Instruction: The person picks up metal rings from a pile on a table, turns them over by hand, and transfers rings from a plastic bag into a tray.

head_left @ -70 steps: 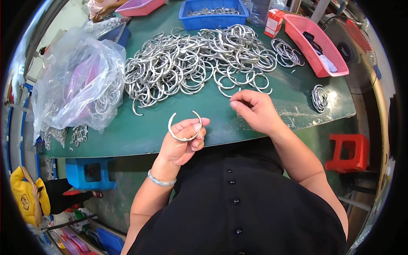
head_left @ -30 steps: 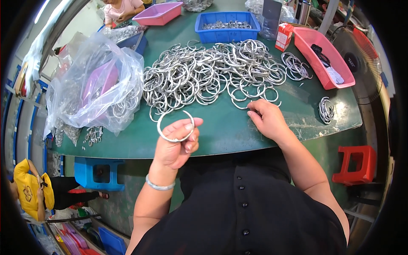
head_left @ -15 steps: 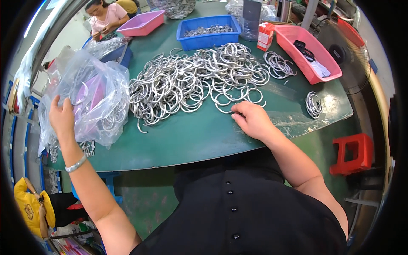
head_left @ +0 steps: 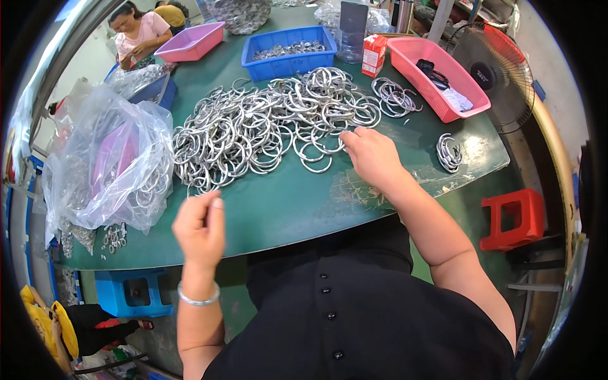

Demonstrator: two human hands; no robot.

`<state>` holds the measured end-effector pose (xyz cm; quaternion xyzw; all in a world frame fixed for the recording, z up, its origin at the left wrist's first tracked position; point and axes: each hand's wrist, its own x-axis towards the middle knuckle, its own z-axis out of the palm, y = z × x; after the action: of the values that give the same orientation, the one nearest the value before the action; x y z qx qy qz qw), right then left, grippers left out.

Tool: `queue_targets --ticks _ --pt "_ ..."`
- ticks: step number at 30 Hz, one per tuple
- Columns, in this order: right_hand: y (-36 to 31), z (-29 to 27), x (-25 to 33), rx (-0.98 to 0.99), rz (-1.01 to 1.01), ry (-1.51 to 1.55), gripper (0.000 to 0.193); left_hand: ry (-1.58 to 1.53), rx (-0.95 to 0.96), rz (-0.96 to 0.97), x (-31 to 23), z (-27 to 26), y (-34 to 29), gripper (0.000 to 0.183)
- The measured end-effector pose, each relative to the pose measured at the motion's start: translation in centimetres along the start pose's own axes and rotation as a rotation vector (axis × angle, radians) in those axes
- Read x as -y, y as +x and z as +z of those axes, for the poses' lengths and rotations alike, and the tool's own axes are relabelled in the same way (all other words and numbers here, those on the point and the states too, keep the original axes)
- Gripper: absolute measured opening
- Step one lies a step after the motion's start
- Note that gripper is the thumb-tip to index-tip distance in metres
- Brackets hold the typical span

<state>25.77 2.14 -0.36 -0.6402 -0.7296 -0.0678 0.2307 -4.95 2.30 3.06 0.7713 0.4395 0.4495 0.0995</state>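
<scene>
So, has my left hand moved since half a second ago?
Yes, your left hand moved right, away from the plastic bag and nearer the metal ring pile.

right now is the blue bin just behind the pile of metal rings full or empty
Partly filled: small silvery pieces lie inside the blue bin, with its inner walls showing above them.

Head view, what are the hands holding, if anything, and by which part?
Nothing shows in the left hand; the right hand is at an open metal bangle, but whether it grips its edge cannot be told.
</scene>
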Motion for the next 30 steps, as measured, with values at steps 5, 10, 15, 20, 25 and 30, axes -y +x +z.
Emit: queue_targets --ticks 5,10,15,20,25,30 --pt "0.5 -0.4 -0.9 0.056 -0.034 -0.001 0.011 -0.297 0.151 -0.201 -0.4 4.2 -2.9 0.008" --pt "1.1 -1.0 -1.3 0.191 -0.137 0.013 0.008 -0.461 0.204 -0.366 0.3 6.3 -4.0 0.009" --pt "1.9 -1.8 -2.4 0.224 -0.211 -0.073 0.006 -0.428 0.189 -0.317 0.4 6.5 -4.1 0.01" --pt "2.3 -2.0 -2.2 0.189 -0.276 -0.164 0.006 -0.427 0.173 -0.278 0.5 6.5 -4.3 0.01" --pt "2.5 -1.8 -2.1 0.194 -0.271 -0.221 0.007 -0.439 0.142 -0.293 0.3 6.5 -4.3 0.009" --pt "2.5 -1.7 -2.2 0.139 -0.301 -0.242 0.007 -0.425 0.147 -0.263 0.3 6.4 -4.2 0.009"
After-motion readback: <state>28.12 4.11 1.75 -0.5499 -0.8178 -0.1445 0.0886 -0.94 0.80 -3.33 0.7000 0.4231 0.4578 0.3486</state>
